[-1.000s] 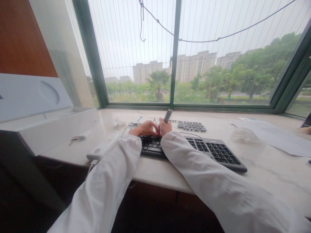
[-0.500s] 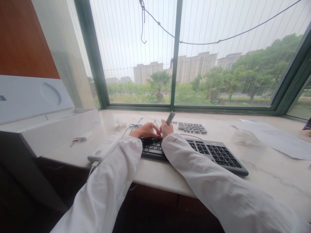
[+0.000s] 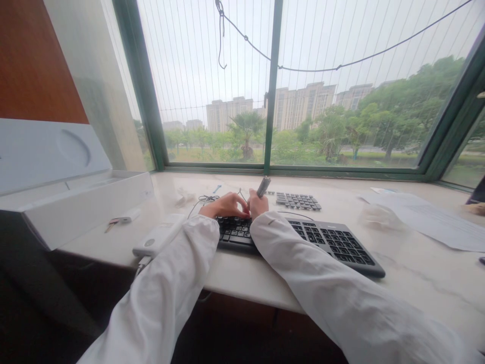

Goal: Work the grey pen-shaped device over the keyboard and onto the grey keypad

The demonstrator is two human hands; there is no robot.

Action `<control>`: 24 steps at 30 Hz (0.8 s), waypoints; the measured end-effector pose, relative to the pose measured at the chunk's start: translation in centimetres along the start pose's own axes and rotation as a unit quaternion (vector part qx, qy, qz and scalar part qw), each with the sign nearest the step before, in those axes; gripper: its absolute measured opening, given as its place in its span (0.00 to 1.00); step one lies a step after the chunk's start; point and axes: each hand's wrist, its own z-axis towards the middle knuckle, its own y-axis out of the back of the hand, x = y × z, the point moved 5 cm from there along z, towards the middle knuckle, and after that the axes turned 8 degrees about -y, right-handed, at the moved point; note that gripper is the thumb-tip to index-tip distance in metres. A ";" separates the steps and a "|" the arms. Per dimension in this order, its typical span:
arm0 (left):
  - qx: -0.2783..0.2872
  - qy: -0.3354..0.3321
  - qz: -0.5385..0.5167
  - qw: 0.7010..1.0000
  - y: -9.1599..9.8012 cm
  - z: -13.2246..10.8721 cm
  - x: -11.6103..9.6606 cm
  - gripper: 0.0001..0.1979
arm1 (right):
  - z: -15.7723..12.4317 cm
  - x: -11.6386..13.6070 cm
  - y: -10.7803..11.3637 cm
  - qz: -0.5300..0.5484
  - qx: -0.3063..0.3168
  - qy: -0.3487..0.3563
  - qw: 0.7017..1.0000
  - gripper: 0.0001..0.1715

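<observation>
A black keyboard [image 3: 329, 241] lies on the pale stone window ledge [image 3: 246, 268]. My left hand [image 3: 226, 205] rests over the keyboard's far left keys, fingers curled and pinched toward my right hand. My right hand [image 3: 258, 204] is closed round a grey pen-like tool [image 3: 263, 186] that points up and away. What the left fingers pinch is too small to make out. Both arms wear white sleeves.
Loose dark keycaps [image 3: 298, 200] lie in rows behind the keyboard. A white power bank [image 3: 158, 235] and a thin cable [image 3: 202, 198] are at the left. An open white box [image 3: 71, 202] stands far left, papers [image 3: 428, 217] at the right. A window runs behind.
Both hands stay at the keyboard's left end; the tool's tip has tilted slightly. The camera view has shifted a little.
</observation>
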 end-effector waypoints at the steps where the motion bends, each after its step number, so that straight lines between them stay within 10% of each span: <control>1: 0.000 -0.002 0.000 1.000 0.0 0.0 0.0 0.18 | -0.1 0.1 0.0 -0.011 -0.003 0.005 1.000 0.23; 24: 0.006 -0.011 0.003 1.000 0.0 0.2 0.4 0.14 | 1.7 -0.4 -0.1 -0.039 0.019 -0.038 0.998 0.18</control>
